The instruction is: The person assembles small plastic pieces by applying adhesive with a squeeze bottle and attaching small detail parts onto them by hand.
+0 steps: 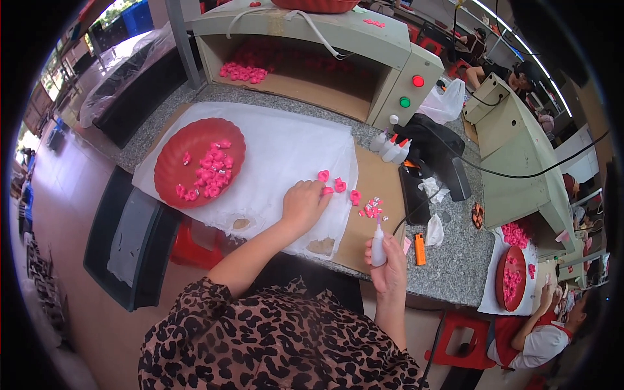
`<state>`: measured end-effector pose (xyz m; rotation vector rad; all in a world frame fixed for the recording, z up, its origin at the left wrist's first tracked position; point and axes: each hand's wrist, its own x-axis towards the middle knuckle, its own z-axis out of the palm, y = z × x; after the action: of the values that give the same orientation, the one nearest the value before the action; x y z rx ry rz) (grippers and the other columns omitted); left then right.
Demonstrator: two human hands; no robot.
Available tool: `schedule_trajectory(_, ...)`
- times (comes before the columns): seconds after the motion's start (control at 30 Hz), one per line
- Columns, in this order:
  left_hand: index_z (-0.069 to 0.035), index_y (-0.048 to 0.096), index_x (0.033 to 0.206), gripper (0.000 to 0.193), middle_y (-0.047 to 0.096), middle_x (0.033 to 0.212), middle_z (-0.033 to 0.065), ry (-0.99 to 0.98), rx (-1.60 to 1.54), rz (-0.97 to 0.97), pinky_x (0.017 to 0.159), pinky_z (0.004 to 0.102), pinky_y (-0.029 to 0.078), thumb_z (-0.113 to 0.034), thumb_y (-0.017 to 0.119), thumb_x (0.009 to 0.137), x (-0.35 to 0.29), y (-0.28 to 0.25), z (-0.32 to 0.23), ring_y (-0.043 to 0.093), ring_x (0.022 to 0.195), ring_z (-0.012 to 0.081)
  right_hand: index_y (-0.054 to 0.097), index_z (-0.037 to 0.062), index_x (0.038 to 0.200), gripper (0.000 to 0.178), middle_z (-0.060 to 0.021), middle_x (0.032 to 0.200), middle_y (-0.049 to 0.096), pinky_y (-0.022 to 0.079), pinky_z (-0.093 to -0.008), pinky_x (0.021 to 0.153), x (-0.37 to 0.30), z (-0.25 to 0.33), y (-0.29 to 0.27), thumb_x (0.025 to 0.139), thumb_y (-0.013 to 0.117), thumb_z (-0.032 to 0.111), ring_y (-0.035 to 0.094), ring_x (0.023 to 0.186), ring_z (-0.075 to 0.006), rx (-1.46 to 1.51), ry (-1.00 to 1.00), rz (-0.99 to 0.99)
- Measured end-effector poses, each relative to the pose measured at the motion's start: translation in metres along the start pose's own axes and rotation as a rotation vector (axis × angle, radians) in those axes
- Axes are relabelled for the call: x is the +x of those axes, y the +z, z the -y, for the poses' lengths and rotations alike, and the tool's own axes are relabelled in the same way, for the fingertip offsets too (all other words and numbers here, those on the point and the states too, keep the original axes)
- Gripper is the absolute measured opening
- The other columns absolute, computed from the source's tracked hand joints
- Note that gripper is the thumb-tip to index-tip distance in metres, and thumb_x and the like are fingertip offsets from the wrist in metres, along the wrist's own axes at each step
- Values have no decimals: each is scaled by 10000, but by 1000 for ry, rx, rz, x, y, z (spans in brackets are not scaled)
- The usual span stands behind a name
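Note:
My right hand (390, 263) is closed around a small whitish squeeze bottle (378, 247), held upright with its narrow nozzle pointing away from me. On the white sheet (273, 143), my left hand (304, 207) has its fingertips closed on a small pink piece (327, 190), partly hidden by the fingers. A short row of pink ring-shaped pieces, one of them a pink ring piece (340, 185), runs to the right of that hand. Just beyond the nozzle lies a heap of smaller pink and silvery bits (372, 208) on brown cardboard (383, 179).
A red fluted bowl (169, 146) with pink pieces stands at left. Behind is a grey-green machine (305, 29) with more pink pieces inside. White bottles with red caps (396, 151), an orange lighter (420, 249) and crumpled tissue (434, 231) lie at right. A co-worker (546, 338) sits further right.

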<state>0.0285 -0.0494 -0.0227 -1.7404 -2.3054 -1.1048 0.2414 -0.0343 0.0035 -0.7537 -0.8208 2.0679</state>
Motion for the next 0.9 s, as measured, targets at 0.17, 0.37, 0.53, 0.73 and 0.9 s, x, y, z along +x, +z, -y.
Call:
schedule_trajectory(0.17,-30,463,834,248,542,653,85,-105,-477,134,527,309,414,-152,633,701,-26,-19,-23,541,611,184,443,34,1004,263,-116,859,528,413,-248,545,7,-13,1,792,542,155,504,667,-165,250,13,54)
schedule_trajectory(0.37,16,451,1101,353,570,812,47,-504,-1397,699,518,172,420,-32,568,771,-45,-25,-34,530,613,77,450,23,1006,293,-99,843,528,400,-223,549,18,-28,15,767,581,131,488,660,-149,413,159,173)
schedule_trajectory(0.53,22,440,1113,325,558,885,89,-497,-1588,670,593,208,457,-35,521,803,-45,-19,-34,550,715,119,496,13,958,241,-93,783,541,402,-226,567,20,-27,12,761,588,116,476,632,-135,434,75,160)
schedule_trajectory(0.73,23,442,1095,295,558,866,93,-475,-1501,636,561,212,464,-43,507,815,-44,-12,-36,548,683,119,511,26,953,226,-83,805,546,393,-244,572,24,-29,10,768,584,134,466,656,-131,470,36,24)
schedule_trajectory(0.9,21,472,1006,246,556,859,82,-513,-1401,725,523,200,443,-77,550,794,-45,-6,-30,529,644,88,503,32,945,205,-77,817,545,385,-248,567,28,-23,13,790,563,154,468,674,-136,521,22,40)
